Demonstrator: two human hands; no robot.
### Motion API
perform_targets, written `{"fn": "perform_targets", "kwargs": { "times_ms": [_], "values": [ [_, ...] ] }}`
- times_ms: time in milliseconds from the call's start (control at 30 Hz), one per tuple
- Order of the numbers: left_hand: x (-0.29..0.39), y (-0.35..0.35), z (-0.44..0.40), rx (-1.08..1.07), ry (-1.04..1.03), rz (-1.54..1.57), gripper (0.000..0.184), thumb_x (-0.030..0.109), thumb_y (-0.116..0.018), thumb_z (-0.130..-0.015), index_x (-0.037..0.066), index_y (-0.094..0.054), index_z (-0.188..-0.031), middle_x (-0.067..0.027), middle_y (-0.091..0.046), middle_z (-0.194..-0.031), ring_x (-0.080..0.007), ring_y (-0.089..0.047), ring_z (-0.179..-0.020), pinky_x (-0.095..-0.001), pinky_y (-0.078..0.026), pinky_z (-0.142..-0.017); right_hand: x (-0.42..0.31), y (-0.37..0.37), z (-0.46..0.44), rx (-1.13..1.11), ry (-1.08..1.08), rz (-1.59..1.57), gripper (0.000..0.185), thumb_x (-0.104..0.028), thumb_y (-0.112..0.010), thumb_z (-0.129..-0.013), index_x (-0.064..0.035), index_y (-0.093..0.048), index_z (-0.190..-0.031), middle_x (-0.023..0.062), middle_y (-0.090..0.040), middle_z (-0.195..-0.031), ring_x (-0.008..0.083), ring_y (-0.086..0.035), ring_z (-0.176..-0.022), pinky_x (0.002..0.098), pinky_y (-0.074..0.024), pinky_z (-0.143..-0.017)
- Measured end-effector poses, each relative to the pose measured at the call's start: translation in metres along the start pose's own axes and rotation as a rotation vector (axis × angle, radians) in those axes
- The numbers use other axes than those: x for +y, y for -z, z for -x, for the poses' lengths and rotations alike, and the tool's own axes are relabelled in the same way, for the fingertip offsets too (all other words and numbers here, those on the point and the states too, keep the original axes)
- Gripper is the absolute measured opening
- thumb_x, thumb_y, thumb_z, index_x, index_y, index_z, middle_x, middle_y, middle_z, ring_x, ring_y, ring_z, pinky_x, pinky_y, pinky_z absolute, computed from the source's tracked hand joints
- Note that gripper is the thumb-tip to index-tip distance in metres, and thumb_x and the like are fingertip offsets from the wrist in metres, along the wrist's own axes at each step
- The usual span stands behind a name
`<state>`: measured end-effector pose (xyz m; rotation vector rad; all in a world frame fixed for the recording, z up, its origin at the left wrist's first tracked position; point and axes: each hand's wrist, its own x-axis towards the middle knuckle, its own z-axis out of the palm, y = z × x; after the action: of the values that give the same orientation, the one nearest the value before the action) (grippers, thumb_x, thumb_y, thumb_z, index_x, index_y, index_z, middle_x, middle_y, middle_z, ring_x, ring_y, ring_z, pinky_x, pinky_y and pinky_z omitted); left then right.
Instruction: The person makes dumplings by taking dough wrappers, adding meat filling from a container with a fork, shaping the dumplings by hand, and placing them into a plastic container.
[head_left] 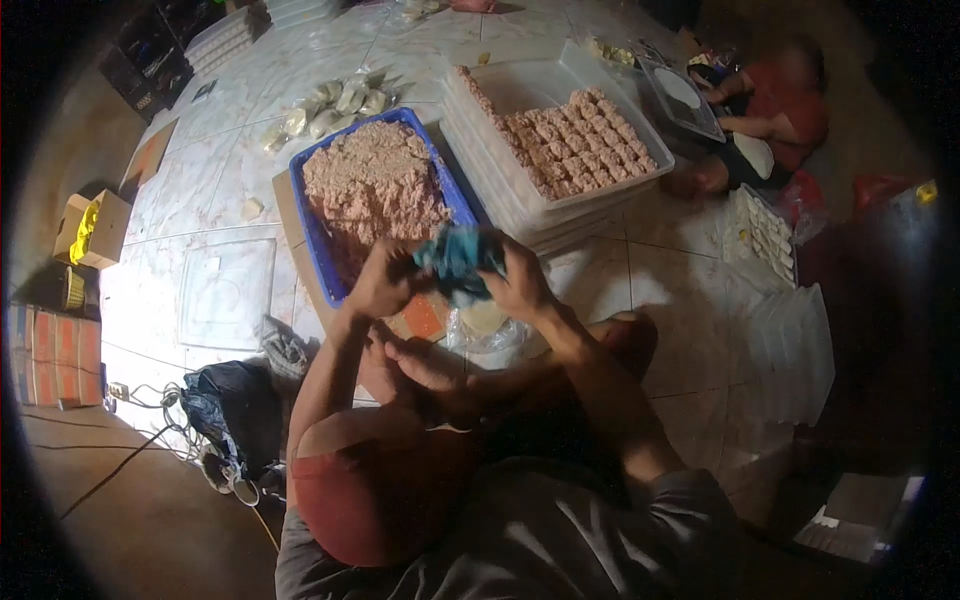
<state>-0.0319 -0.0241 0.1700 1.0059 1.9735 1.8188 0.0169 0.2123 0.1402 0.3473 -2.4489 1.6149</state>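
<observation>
Between my hands is a crumpled blue-green cloth [455, 262], slightly blurred. My left hand [386, 278] is closed on its left side, and my right hand [520, 282] grips the right side. Just beyond them stands a blue tub [318, 262] heaped with pinkish ground filling [375, 180]. Below the cloth, a pale round piece [483, 318] lies on clear plastic on the floor. To the right of the tub, a stack of translucent trays [560, 215] carries rows of filling portions [585, 145] in its top tray.
Bagged pale pieces [335, 105] lie behind the tub. A flat clear lid [228, 290] and a black bag [232, 410] are at left, with cables nearby. At right, a person in red [795, 115] sits by a tray of pale pieces [762, 240].
</observation>
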Motion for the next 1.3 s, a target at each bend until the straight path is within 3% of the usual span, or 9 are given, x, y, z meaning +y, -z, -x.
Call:
{"fn": "perform_targets", "kwargs": {
  "times_ms": [133, 433, 600, 667, 833, 933, 1033, 1133, 1300],
  "values": [
    [-0.011, -0.017, 0.018, 0.216, 0.281, -0.056, 0.017, 0.012, -0.065, -0.099, -0.004, -0.067, -0.095, -0.0082, -0.067, -0.071, -0.0135, -0.066, -0.071, -0.0302, -0.053, -0.063, -0.005, 0.061, 0.054, 0.025, 0.159, 0.276, 0.059, 0.010, -0.059, -0.077, -0.0043, -0.057, -0.133, 0.0221, -0.062, -0.123, 0.0397, -0.061, -0.117, 0.0425, -0.0482, -0.099],
    [-0.104, -0.035, 0.056, -0.109, 0.307, -0.781, 0.059, 0.063, -0.068, -0.085, 0.005, -0.069, -0.077, -0.0184, -0.068, -0.076, -0.0376, -0.068, -0.072, -0.0448, -0.052, -0.064, 0.094, 0.110, 0.131, 0.067, -0.404, 0.754, 0.061, -0.006, -0.066, -0.087, -0.0145, -0.049, -0.146, 0.0243, -0.051, -0.139, 0.0428, -0.051, -0.128, 0.0505, -0.0439, -0.104],
    [-0.152, -0.064, 0.061, -0.205, 0.429, -0.885, 0.060, 0.066, -0.071, -0.080, 0.009, -0.071, -0.100, -0.0142, -0.071, -0.078, -0.0348, -0.070, -0.073, -0.0475, -0.055, -0.066, 0.105, 0.057, 0.106, 0.102, -0.398, 1.255, 0.056, -0.028, -0.070, -0.090, -0.0120, -0.053, -0.140, 0.0268, -0.054, -0.138, 0.0448, -0.055, -0.123, 0.0531, -0.0455, -0.102],
    [-0.192, -0.072, 0.074, -0.255, 0.272, -0.791, 0.060, 0.061, -0.073, -0.081, 0.007, -0.069, -0.108, -0.0148, -0.069, -0.076, -0.0354, -0.068, -0.068, -0.0477, -0.053, -0.062, 0.111, 0.035, 0.086, -0.118, -0.653, 0.686, 0.045, -0.032, -0.067, -0.092, -0.0039, -0.059, -0.126, 0.0292, -0.063, -0.123, 0.0469, -0.061, -0.114, 0.0520, -0.0482, -0.098],
    [-0.248, -0.081, 0.096, 0.105, -0.333, -1.230, 0.037, 0.039, -0.075, -0.085, 0.003, -0.066, -0.084, -0.0146, -0.067, -0.071, -0.0349, -0.066, -0.066, -0.0468, -0.052, -0.061, 0.192, -0.021, 0.091, -0.048, -0.592, 0.692, 0.036, -0.030, -0.062, -0.094, 0.0022, -0.060, -0.110, 0.0296, -0.069, -0.106, 0.0486, -0.064, -0.106, 0.0534, -0.0496, -0.092],
    [-0.205, -0.058, 0.083, -0.071, 0.102, -0.972, 0.028, 0.029, -0.071, -0.087, 0.002, -0.067, -0.083, -0.0165, -0.069, -0.078, -0.0339, -0.067, -0.070, -0.0444, -0.053, -0.065, 0.188, -0.032, 0.085, -0.054, -0.567, 0.683, 0.034, -0.031, -0.058, -0.096, 0.0022, -0.061, -0.102, 0.0273, -0.070, -0.099, 0.0443, -0.069, -0.094, 0.0514, -0.0519, -0.083],
    [-0.214, -0.045, 0.090, 0.399, 0.375, -0.422, 0.030, 0.030, -0.069, -0.088, 0.001, -0.069, -0.093, -0.0217, -0.071, -0.098, -0.0332, -0.071, -0.089, -0.0426, -0.054, -0.073, 0.179, -0.044, 0.078, 0.086, -0.692, 0.251, 0.024, -0.022, -0.058, -0.095, 0.0005, -0.062, -0.087, 0.0191, -0.068, -0.080, 0.0322, -0.068, -0.068, 0.0431, -0.0530, -0.070],
    [-0.226, -0.041, 0.097, 0.495, 0.462, -0.402, 0.036, 0.035, -0.071, -0.088, 0.002, -0.068, -0.101, -0.0204, -0.072, -0.097, -0.0350, -0.071, -0.093, -0.0431, -0.054, -0.075, 0.163, -0.040, 0.069, -0.051, -0.778, 0.299, 0.016, -0.015, -0.058, -0.094, -0.0003, -0.062, -0.090, 0.0197, -0.068, -0.084, 0.0338, -0.069, -0.077, 0.0453, -0.0525, -0.073],
    [-0.149, -0.051, 0.092, 0.348, 0.629, -0.585, 0.041, 0.033, -0.067, -0.092, 0.003, -0.063, -0.120, -0.0202, -0.071, -0.104, -0.0385, -0.069, -0.097, -0.0444, -0.054, -0.083, 0.136, -0.032, 0.076, 0.324, -0.153, 0.522, 0.019, -0.020, -0.060, -0.098, -0.0027, -0.061, -0.092, 0.0183, -0.064, -0.081, 0.0372, -0.061, -0.075, 0.0475, -0.0491, -0.072]
  ]
}}
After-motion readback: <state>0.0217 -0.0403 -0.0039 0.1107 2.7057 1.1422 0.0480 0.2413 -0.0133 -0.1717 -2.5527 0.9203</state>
